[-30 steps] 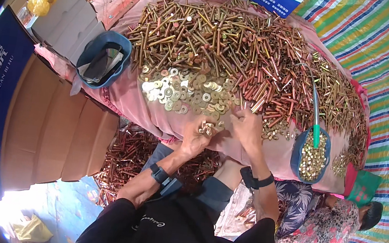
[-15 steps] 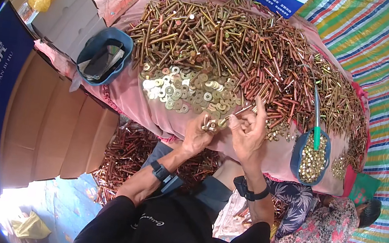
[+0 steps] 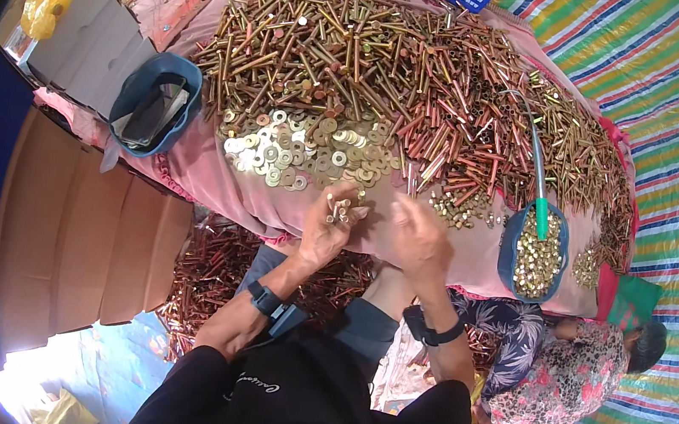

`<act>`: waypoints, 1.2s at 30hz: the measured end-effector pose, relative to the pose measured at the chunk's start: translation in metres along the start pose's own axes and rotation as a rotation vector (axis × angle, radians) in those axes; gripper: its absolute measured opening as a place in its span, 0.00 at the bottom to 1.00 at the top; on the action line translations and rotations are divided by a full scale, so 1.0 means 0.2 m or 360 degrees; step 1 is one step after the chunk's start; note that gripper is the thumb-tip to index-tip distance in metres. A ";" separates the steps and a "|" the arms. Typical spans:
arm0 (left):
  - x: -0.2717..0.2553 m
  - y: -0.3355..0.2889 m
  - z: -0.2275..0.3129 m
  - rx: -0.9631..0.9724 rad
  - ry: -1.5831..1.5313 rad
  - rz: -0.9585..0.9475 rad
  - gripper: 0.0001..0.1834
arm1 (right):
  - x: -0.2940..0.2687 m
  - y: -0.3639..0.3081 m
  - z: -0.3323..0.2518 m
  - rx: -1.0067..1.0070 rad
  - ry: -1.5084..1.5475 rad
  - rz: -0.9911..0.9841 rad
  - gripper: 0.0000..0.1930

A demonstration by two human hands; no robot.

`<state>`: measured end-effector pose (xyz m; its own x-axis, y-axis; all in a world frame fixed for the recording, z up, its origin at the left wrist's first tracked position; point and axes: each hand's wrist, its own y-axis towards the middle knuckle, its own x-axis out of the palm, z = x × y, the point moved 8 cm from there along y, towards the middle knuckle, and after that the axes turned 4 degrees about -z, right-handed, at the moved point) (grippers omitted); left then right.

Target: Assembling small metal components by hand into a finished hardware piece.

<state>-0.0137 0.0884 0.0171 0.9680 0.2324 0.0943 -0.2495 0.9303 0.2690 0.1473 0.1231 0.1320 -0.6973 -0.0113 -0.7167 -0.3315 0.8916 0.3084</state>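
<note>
My left hand (image 3: 327, 229) is closed around several slim metal bolts (image 3: 341, 211), their ends showing above the fingers. To its right, my right hand (image 3: 422, 238) hovers at the near edge of the pink cloth. Motion smears its fingers, so whether it grips anything cannot be made out. Just beyond the hands lie loose washers (image 3: 296, 153), silvery and brassy. Behind them spreads a heap of long bolts (image 3: 318, 46), with reddish metal sleeves (image 3: 461, 134) on the right side. Small nuts (image 3: 458, 210) are scattered beyond my right hand.
A blue tub of nuts (image 3: 552, 261) with a green-handled tool (image 3: 541, 217) stands at right. At left are another blue tub (image 3: 183, 118) and big cardboard boxes (image 3: 89, 222). More bolts (image 3: 206, 280) lie below the cloth. Another person (image 3: 562, 374) sits at lower right.
My right hand has drawn away from the left and its fingers have curled in. The left hand keeps its bunch of bolts. The whole view has shifted slightly.
</note>
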 end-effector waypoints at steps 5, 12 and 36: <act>0.02 0.01 0.01 -0.0049 0.0026 0.0040 0.15 | -0.13 0.00 0.37 0.0264 -0.0560 -0.0194 0.12; 0.02 0.03 -0.02 -0.0096 0.0000 -0.0012 0.14 | -0.05 0.04 0.37 0.0152 -0.0532 -0.0294 0.12; 0.01 0.03 0.04 -0.0070 -0.0108 -0.0079 0.08 | 0.18 0.09 0.05 0.0108 0.1110 -0.0259 0.12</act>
<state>-0.0127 0.0928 0.0267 0.9749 0.1673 0.1467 -0.1984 0.9521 0.2326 0.1212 0.1435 0.1057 -0.8934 -0.4129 -0.1768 -0.4415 0.8799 0.1759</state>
